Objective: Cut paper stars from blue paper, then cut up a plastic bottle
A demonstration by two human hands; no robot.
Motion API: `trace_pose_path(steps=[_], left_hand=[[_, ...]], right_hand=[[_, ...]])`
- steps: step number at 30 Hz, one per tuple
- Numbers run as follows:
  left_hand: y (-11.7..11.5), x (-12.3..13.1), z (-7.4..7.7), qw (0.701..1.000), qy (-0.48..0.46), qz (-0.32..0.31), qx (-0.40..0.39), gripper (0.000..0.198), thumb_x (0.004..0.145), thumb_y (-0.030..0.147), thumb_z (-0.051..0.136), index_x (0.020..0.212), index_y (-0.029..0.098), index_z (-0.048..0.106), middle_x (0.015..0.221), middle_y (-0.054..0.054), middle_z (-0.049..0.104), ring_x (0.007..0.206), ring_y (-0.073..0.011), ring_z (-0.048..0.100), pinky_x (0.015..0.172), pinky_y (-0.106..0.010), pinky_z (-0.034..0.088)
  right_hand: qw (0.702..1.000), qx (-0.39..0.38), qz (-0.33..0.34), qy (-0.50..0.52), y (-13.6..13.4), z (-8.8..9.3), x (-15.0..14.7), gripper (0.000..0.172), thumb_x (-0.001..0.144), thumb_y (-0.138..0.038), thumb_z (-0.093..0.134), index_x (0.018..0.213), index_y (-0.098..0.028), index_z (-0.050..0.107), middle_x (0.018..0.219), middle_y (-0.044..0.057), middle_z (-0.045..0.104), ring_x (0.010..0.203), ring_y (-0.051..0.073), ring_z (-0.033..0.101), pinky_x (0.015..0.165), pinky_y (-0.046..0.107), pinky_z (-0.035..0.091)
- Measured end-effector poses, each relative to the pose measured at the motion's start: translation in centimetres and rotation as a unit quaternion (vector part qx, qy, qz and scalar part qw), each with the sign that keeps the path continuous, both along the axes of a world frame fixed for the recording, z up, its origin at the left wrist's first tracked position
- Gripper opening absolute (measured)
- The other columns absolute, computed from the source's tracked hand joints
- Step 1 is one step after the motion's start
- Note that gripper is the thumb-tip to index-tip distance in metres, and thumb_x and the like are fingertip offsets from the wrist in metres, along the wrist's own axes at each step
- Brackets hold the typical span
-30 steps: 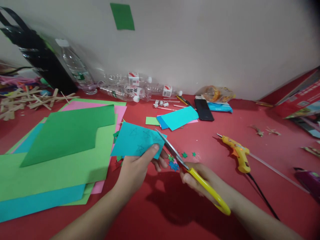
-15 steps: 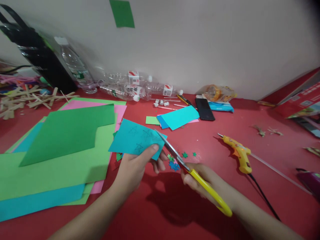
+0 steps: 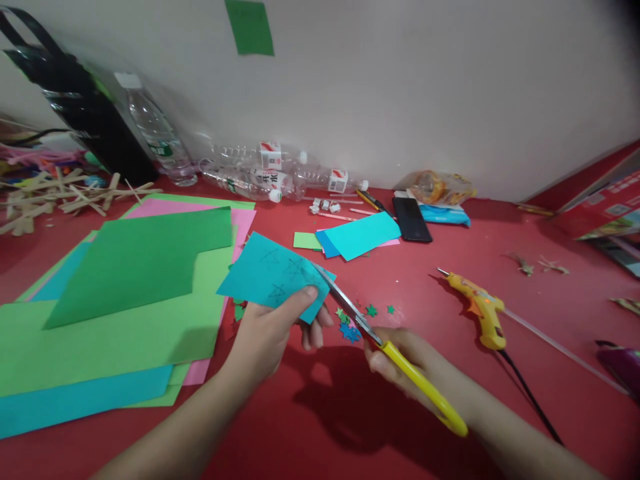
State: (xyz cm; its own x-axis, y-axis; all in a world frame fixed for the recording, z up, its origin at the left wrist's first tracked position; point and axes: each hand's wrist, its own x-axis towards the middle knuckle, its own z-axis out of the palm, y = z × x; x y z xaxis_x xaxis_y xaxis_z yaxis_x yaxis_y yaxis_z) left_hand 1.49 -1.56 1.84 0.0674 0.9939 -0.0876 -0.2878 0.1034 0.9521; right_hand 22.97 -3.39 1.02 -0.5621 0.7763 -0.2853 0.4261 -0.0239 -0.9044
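Between the thumb and fingers of my left hand point(image 3: 280, 323) is a blue sheet of paper point(image 3: 260, 270) with several stars drawn on it in dark lines. My right hand point(image 3: 403, 363) is wrapped round the yellow handles of a pair of scissors point(image 3: 360, 319). The blades lie across the right part of the paper, their tips near its upper edge. Below them on the red table are small cut-out paper stars: blue ones point(image 3: 349, 332), a green one point(image 3: 371, 311) and others in light green and pink. The right fingers are partly hidden behind the handles.
Large coloured sheets point(image 3: 150, 267) cover the left side. A yellow glue gun point(image 3: 477, 307) with its cord lies right. Along the wall are plastic bottles point(image 3: 285, 180), a black flask point(image 3: 100, 120), wooden sticks point(image 3: 70, 193), a phone point(image 3: 412, 220) and blue paper pieces point(image 3: 360, 235).
The view has shifted slightly, so the background sits a little to the right. The blue paper has tilted a little, with its far edge higher. Both hands keep their hold.
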Motion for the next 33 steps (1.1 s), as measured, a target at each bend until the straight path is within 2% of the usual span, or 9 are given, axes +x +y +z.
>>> trace_pose_path(steps=[14,24,33], left_hand=[[0.2,-0.2,-0.2,1.0,-0.022,-0.013,0.006,0.023,0.083,0.023,0.059,0.062,0.014,0.064,0.055,-0.002,0.067,0.036,-0.011,0.058,0.034,-0.02,0.042],[0.1,-0.3,-0.3,0.999,-0.03,-0.011,0.006,0.023,0.083,0.023,0.059,0.062,0.015,0.063,0.055,-0.001,0.067,0.035,-0.0108,0.057,0.034,-0.019,0.042],[0.2,-0.3,-0.5,1.0,-0.022,-0.014,0.003,0.024,0.084,0.025,0.059,0.063,0.015,0.062,0.055,-0.001,0.068,0.037,-0.0107,0.057,0.034,-0.019,0.043]], right_hand=[[1.0,0.005,0.011,-0.002,0.1,-0.5,0.1,0.054,0.088,-0.072,0.04,0.07,-0.021,0.036,0.064,-0.005,0.03,0.056,0.01,0.026,0.048,0.024,0.023],[1.0,0.012,0.002,0.007,0.2,-1.6,0.4,0.052,0.087,-0.07,0.045,0.071,-0.021,0.038,0.066,-0.004,0.03,0.058,0.011,0.026,0.049,0.025,0.022],[1.0,0.009,-0.002,-0.007,0.2,-1.2,0.3,0.052,0.087,-0.069,0.045,0.07,-0.021,0.036,0.065,-0.005,0.028,0.058,0.011,0.025,0.049,0.025,0.02]])
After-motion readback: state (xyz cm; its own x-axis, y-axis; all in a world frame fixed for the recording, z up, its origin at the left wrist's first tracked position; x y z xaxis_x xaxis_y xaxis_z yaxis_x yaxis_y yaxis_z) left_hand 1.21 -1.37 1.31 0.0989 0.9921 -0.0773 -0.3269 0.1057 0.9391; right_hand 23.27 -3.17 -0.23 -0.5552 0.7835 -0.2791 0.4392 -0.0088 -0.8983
